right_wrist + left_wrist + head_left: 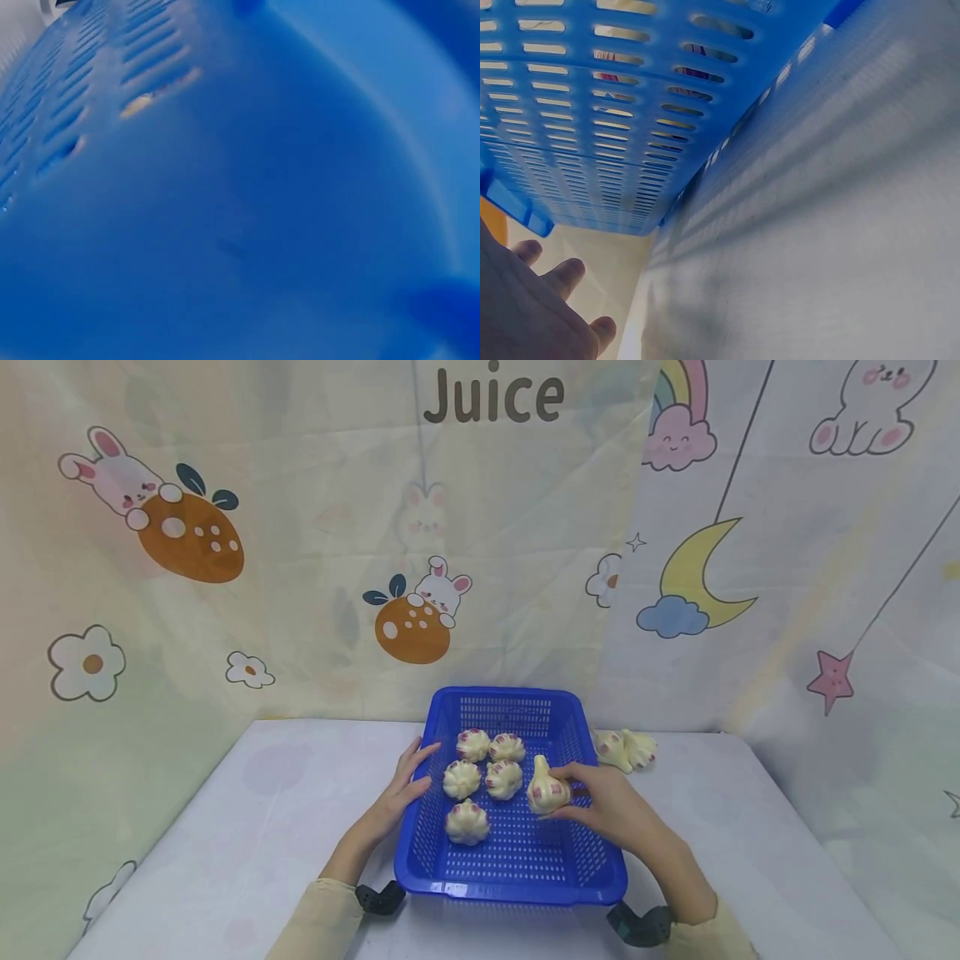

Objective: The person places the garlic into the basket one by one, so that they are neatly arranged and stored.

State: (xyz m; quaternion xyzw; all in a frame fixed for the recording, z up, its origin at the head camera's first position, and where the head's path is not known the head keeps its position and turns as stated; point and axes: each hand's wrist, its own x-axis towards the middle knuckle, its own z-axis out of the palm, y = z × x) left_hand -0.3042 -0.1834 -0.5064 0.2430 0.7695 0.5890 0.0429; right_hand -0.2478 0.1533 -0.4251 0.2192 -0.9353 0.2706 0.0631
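Blue rectangular plastic basket (517, 893): right hand (611, 802) pinches a purple-streaked cream garlic bulb (547, 795) near the right edge; left hand (393, 797), fingers loosely extended, rests at the left edge.

This seems a small curtained corner, in which kind of building I cannot tell: beyond the fingers (573, 771) hang printed cloths (300, 568) with cartoon rabbits (123, 483); beneath the fingers stands a white table (285, 827).

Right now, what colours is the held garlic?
The garlic is cream with pinkish patches, best seen in the head view.
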